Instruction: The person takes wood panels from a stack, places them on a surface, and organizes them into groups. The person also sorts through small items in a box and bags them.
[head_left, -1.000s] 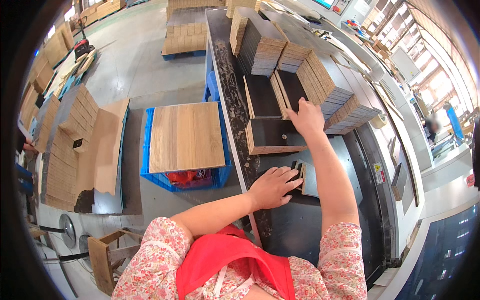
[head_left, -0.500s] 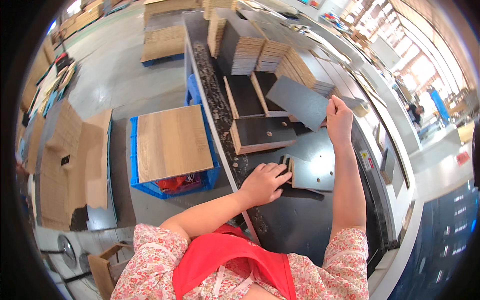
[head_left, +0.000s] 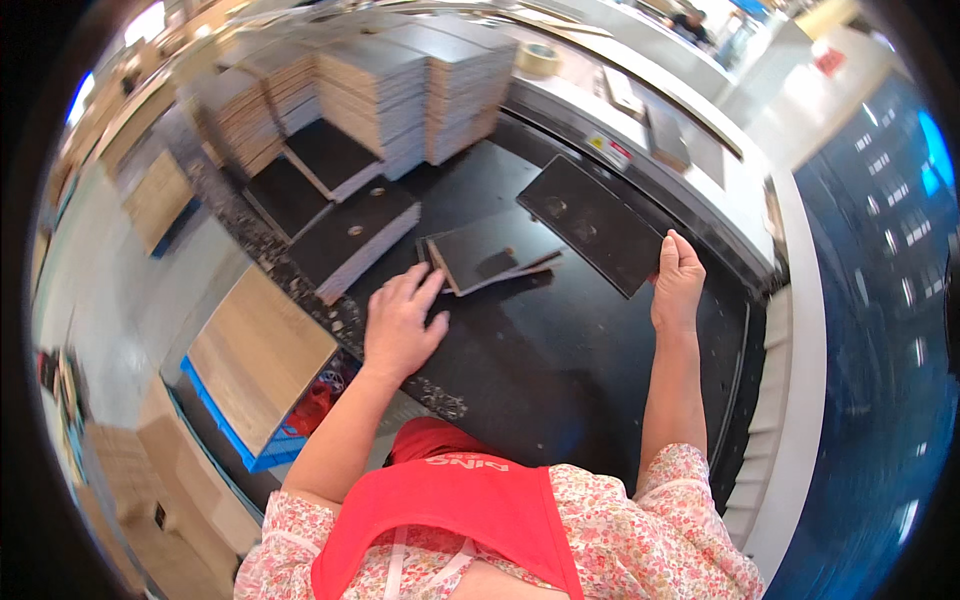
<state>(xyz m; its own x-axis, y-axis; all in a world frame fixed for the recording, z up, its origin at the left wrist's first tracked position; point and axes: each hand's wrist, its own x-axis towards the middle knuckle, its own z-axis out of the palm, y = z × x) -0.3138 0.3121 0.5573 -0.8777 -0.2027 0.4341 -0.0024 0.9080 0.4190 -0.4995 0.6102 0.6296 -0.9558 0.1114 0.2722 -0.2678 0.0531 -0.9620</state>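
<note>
Grip of right hand (head_left: 678, 284) — pinched closed on dark panel (head_left: 596, 222).

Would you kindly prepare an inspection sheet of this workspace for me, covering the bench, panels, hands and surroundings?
Surface: flat black worktop, worn-looking along its left border.
Job's things: thin dark rectangular panel, held at one end; loose dark rectangular boards, overlapping on the worktop.
Clutter: round beige tape roll beyond the worktop.
Grippers: left hand, fingers spread, beside the loose boards, contact unclear; right hand grips the panel's right end.
Cables: nothing seen on the worktop.
Surroundings: blue plastic crate under a brown wood-grain board, left; stacked grey-faced boards, ahead-left.
</note>
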